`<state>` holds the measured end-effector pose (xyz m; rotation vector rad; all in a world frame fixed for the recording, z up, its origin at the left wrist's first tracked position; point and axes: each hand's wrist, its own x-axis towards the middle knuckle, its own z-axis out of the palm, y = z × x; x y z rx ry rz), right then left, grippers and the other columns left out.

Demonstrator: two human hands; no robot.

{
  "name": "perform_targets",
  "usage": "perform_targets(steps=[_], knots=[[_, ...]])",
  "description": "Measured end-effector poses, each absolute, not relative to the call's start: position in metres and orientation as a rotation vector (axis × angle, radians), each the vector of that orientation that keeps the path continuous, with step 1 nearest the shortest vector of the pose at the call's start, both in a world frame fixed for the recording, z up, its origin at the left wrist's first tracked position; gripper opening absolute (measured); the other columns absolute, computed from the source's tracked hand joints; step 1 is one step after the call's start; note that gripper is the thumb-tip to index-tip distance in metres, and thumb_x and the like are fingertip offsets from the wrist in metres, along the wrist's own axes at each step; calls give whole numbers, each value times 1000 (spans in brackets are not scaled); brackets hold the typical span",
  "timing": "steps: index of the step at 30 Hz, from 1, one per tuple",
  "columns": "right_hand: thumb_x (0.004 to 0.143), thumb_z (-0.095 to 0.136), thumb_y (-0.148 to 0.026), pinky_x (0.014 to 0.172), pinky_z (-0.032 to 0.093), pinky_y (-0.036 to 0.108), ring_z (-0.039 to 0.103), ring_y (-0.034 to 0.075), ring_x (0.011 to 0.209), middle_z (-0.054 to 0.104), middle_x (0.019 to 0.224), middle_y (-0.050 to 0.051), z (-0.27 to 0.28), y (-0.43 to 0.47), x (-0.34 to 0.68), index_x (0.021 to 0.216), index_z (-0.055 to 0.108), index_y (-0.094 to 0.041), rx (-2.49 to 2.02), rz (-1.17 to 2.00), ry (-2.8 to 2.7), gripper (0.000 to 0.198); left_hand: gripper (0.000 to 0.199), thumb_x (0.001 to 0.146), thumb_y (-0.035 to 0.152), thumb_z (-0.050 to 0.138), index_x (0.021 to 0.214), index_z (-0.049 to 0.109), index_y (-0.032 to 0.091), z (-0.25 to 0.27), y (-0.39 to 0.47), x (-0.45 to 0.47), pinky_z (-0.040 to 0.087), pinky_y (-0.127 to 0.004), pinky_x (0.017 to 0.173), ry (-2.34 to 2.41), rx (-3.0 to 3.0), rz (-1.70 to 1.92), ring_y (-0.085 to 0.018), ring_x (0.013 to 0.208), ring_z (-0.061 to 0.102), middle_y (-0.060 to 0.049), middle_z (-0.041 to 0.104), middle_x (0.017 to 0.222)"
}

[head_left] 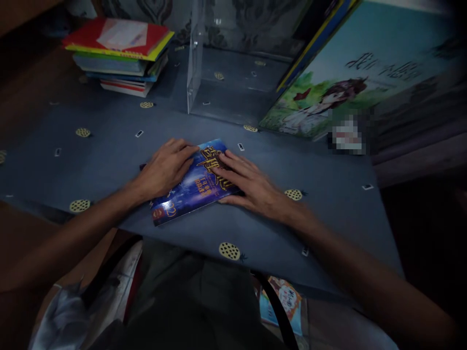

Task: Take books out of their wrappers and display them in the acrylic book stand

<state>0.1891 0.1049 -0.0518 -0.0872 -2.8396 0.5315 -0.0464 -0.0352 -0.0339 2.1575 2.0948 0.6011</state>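
A blue-purple paperback book [189, 192] with yellow lettering on its cover lies at a slant on the cloth-covered table. My left hand [166, 167] rests over its left and upper part, fingers laid on the cover. From the other side my right hand [253, 184] lies flat, fingers spread across the cover and the thumb along the near edge. Both hands touch the book without lifting it. Parts of the title and the upper left corner are hidden under the hands.
A stack of books [116, 58] stands at the back left, red one on top. Behind the book is a clear acrylic holder [195, 73], with large upright books [350, 73] on its right. Below the table's front edge, a colourful book [282, 301] shows.
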Motion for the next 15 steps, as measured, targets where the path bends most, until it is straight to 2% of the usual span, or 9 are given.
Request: perform_targets(steps=[5, 9, 11, 15], knots=[[92, 64, -57, 117, 36, 61, 51, 35, 140, 61, 145, 11, -50, 128, 183, 132, 66, -27, -150, 380, -2750, 50, 34, 102, 33, 39, 119, 65, 18, -27, -36, -51, 49, -43, 92, 2341, 2171, 467, -26, 100, 58, -11, 64, 106], [95, 64, -51, 109, 45, 55, 58, 32, 131, 63, 142, 13, -52, 126, 187, 133, 65, -24, -209, 388, -2702, 47, 30, 101, 32, 41, 103, 68, 20, -15, -27, -49, 50, -46, 86, 2396, 2255, 321, -30, 95, 60, -12, 65, 92], [95, 64, -49, 107, 47, 53, 59, 31, 130, 61, 145, 15, -53, 122, 189, 135, 64, -21, -229, 404, -2693, 49, 29, 101, 29, 41, 103, 68, 19, -12, -15, -47, 49, -47, 87, 2392, 2308, 284, -31, 98, 61, -13, 66, 93], [94, 65, -50, 106, 47, 54, 59, 31, 131, 61, 145, 15, -51, 116, 191, 133, 65, -22, -275, 444, -2679, 48, 31, 100, 22, 39, 116, 65, 16, -17, 17, -43, 50, -44, 89, 2213, 2420, 300, -28, 103, 61, -13, 68, 110]])
